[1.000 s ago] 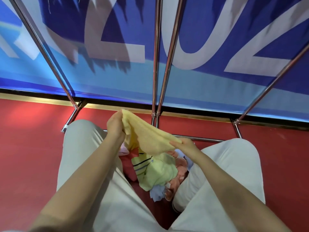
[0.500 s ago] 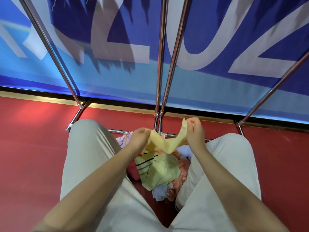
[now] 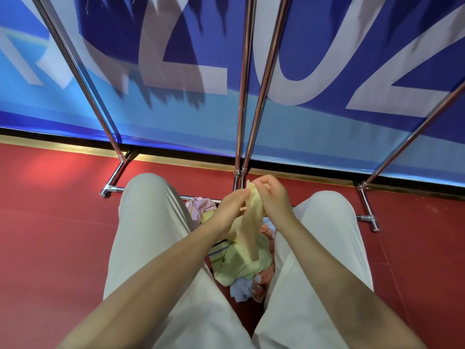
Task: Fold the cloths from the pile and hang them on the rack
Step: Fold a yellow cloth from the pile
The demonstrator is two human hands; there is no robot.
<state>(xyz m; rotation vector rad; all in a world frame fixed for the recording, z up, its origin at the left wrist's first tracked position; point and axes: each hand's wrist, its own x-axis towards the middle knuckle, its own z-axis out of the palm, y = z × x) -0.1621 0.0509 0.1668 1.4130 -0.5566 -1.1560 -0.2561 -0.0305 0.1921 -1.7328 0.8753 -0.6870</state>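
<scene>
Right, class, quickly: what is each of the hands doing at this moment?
Left hand: closed, pinching the top of the yellow cloth.
Right hand: closed on the same yellow cloth, beside the left.

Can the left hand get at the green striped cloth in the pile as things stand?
Probably not without letting go first. The left hand is pinched on the yellow cloth together with the right hand. The green striped cloth lies just below, between the knees, partly covered by the hanging yellow cloth; nothing else blocks it.
</scene>
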